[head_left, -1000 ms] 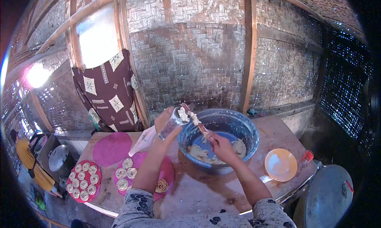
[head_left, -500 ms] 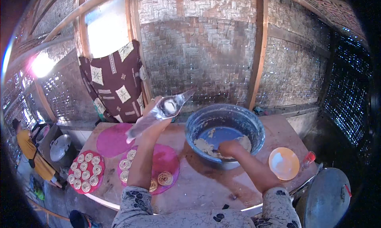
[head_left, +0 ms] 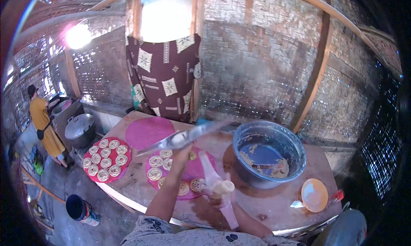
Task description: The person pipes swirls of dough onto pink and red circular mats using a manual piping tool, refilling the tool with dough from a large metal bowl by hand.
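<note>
Two-handed work at a wooden surface, with the blue basin as reference. Left of the basin, the left hand is raised above the surface, its grip clamped on a clear plastic sleeve, blurred, with a pale lump visible inside. Nearer the wearer and left of the basin, the right hand has its grip clamped about a pale, long-handled implement; a round, cream-coloured end faces upward, and the exact finger contact is partly hidden. Inside the basin, dough lies toward the right wall, beside a reddish utensil.

Left of the basin, a magenta mat bears several coiled dough pieces; farther left, a red mat carries more such coils. A bare pink mat lies beyond the magenta one. Right of the basin and nearer the wearer stands an orange bowl, with a red-ended object just beside it. Far left of the basin, another person stands beyond a lidded pot.
</note>
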The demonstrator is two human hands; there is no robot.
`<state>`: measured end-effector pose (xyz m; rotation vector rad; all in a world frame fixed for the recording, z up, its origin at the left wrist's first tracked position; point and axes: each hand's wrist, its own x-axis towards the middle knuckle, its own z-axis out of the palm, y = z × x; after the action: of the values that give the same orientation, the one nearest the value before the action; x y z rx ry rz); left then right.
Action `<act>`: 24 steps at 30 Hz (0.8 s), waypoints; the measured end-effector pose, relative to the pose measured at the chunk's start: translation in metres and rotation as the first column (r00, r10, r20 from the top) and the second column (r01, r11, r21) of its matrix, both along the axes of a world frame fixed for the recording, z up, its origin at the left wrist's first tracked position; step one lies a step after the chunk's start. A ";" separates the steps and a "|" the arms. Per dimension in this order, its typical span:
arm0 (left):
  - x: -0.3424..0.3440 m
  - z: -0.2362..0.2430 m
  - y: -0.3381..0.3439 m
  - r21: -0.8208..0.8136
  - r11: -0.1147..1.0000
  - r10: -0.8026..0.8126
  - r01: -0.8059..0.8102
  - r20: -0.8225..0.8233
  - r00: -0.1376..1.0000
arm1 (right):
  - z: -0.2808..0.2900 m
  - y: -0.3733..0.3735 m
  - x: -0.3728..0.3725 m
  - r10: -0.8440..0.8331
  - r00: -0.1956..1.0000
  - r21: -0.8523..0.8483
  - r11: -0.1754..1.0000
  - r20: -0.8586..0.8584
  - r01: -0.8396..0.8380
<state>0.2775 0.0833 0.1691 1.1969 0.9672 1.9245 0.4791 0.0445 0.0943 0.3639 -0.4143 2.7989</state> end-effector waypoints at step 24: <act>-0.107 -0.031 -0.105 -0.299 0.852 -0.483 0.429 -0.138 0.864 | 0.140 0.006 -0.073 -0.915 0.310 0.926 -0.325 -0.257 -0.190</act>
<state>0.1701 -0.0214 0.1379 1.3464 0.9022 1.2725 0.4058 0.0505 0.2342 -0.7771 -2.2016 0.7793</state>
